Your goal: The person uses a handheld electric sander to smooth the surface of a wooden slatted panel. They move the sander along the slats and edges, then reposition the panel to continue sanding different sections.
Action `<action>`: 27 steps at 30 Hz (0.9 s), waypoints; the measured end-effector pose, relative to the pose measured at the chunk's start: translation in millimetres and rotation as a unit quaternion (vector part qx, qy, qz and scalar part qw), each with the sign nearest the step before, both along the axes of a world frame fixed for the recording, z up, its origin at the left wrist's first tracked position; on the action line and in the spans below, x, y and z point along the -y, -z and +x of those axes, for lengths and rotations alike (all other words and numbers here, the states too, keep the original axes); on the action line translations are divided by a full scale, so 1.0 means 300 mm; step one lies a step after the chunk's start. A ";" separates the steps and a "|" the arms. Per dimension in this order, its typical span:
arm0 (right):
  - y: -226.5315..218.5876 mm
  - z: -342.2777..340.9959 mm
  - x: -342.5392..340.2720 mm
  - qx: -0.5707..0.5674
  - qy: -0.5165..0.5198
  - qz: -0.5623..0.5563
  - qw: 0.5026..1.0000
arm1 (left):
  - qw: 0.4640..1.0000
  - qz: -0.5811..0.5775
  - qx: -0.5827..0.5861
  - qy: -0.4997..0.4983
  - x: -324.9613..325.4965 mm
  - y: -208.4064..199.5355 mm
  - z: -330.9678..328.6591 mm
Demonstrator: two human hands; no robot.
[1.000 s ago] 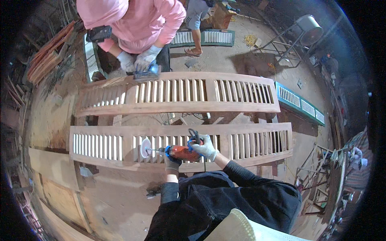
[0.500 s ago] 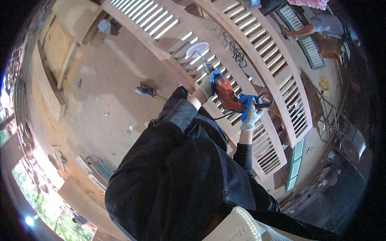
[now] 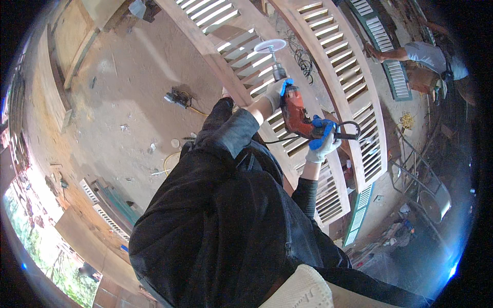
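A red power drill [image 3: 295, 110] with a black rear handle is held out in front of me, over a pale wooden louvered shutter [image 3: 233, 82]. My left hand [image 3: 277, 94], in a white and blue glove, is closed around its front end, just behind the chuck. My right hand [image 3: 324, 142], gloved alike, grips the rear handle; its trigger finger is hidden. A pale round disc [image 3: 269, 46], blurred as if spinning, sits on a shaft in the chuck above the slats. I cannot tell whether it touches the wood. A black cord hangs from the drill.
A second louvered shutter [image 3: 341, 77] lies beyond the first. Another corded tool [image 3: 177, 97] rests on the dusty floor at left. Coiled black cable [image 3: 302, 64] lies between the shutters. At upper right another person [image 3: 426, 55] reaches toward a green-framed shutter [image 3: 395, 77]. A metal-framed chair [image 3: 431, 200] stands at right.
The drill and both hands have shifted up and right in the picture, and the disc shows a flatter tilt. The whole view has turned slightly. Both hands keep their hold.
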State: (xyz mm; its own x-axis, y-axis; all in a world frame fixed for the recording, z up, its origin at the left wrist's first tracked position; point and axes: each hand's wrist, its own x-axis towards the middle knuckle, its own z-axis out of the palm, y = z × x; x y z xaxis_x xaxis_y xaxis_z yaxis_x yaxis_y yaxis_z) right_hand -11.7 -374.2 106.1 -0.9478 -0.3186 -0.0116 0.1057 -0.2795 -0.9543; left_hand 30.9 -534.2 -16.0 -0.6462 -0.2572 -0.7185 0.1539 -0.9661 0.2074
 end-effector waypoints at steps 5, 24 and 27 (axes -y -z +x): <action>0.018 -0.095 -0.088 0.018 -0.077 0.052 0.996 | 0.998 0.031 0.034 -0.035 -0.124 0.019 0.016; -0.249 -0.468 0.313 -0.082 -0.273 0.296 0.912 | 0.966 0.125 -0.162 -0.160 -0.052 -0.018 -0.238; -0.229 -0.479 0.304 -0.007 -0.272 0.271 0.923 | 0.971 0.136 -0.129 -0.146 -0.055 -0.039 -0.215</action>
